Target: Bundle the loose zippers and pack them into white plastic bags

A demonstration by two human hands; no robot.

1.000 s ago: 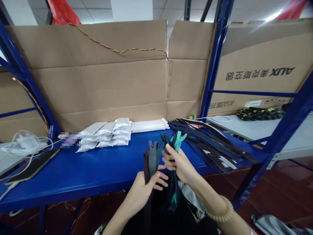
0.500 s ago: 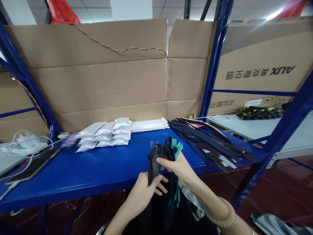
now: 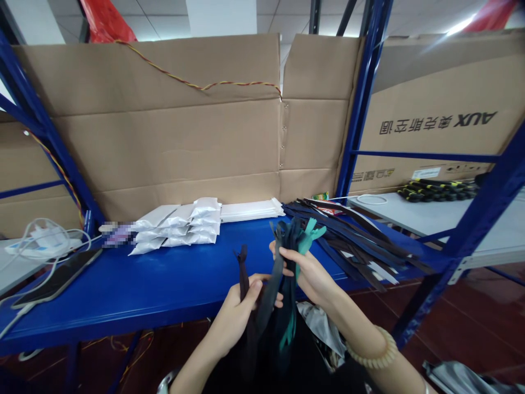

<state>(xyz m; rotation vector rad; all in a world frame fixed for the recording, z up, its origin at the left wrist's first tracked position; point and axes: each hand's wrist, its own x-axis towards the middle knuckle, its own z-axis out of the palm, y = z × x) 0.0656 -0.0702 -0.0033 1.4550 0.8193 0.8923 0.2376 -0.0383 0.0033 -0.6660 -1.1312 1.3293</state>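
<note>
A bundle of zippers (image 3: 290, 235), dark blue, grey and teal, hangs from my right hand (image 3: 309, 271), whose fingers are closed round it just below the upper ends. The teal ends (image 3: 312, 232) fan out on the bundle's right side. To the left, my left hand (image 3: 238, 312) pinches a single dark brown zipper (image 3: 243, 268) between thumb and fingers, its top end sticking up apart from the bundle. The fingertips of this hand reach behind a grey zipper (image 3: 270, 290). The lower ends hang over my dark clothing and are hard to make out.
More dark zippers (image 3: 348, 235) lie spread at the right of the blue table (image 3: 172, 279). White packets (image 3: 180, 224) are stacked near the cardboard wall (image 3: 176, 137). A phone (image 3: 57, 279) with a white cable lies at left. Blue posts (image 3: 365, 104) frame the table.
My left hand has drawn the brown zipper to the left, away from the bundle. My right hand has shifted slightly right with the bundle, whose teal ends are now more spread.
</note>
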